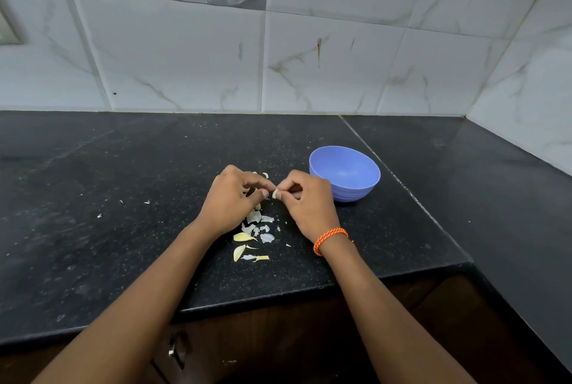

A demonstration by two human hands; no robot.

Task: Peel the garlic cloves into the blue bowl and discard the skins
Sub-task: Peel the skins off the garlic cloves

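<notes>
A small garlic clove (275, 194) is pinched between the fingertips of my left hand (235, 197) and my right hand (305, 201), just above the black counter. My left palm also seems to hold more garlic pieces, mostly hidden by the curled fingers. The blue bowl (346, 177) stands on the counter just right of my right hand; its visible inside looks bare. Loose white and yellowish garlic skins (255, 233) lie scattered on the counter below my hands.
The black stone counter (123, 213) runs to a marble-tiled wall behind and turns a corner on the right. Its front edge lies below my forearms, with a dark cabinet and a metal handle (176, 349) underneath. A few tiny skin flecks (123, 204) lie to the left.
</notes>
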